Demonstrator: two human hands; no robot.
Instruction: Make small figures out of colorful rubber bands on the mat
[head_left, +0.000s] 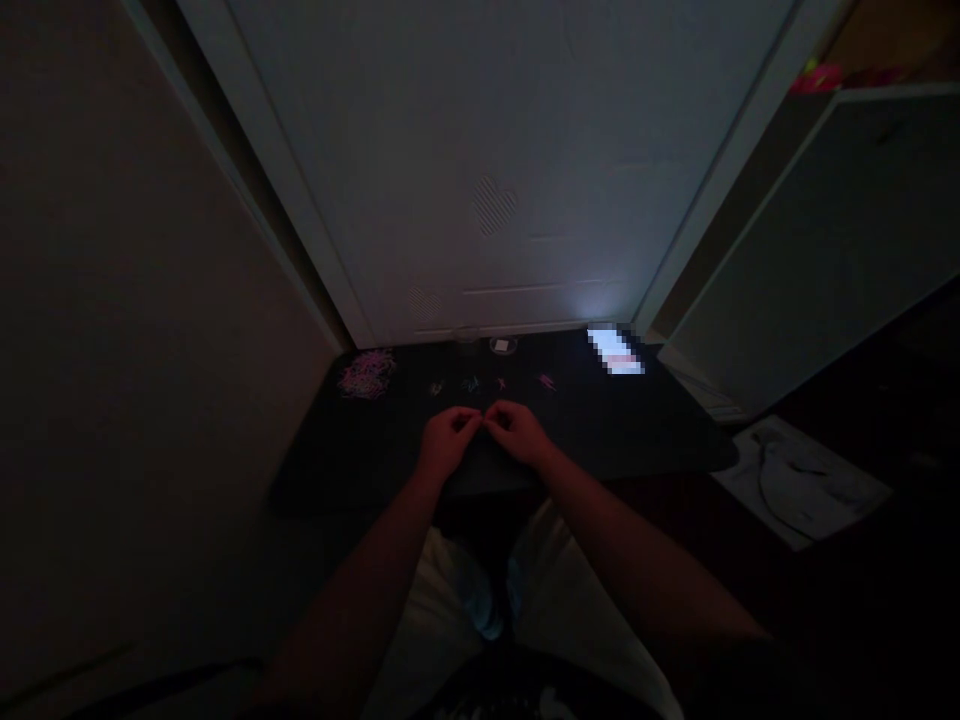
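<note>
The scene is very dark. My left hand (448, 440) and my right hand (517, 432) meet over a dark mat (637, 430) on the floor, fingertips pinched together around something tiny that I cannot make out. Just beyond them lie a few small coloured pieces (471, 384) in a row, with a pink one (547, 381) further right. A heap of pink and purple loops (367, 374) sits at the mat's far left corner.
A lit screen (615, 350) glows at the mat's far right. A small round dish (502, 345) and a clear cup (466, 338) stand by the white door (495, 150). A white cabinet (810, 260) is at right, crumpled pale cloth (799, 480) beside the mat.
</note>
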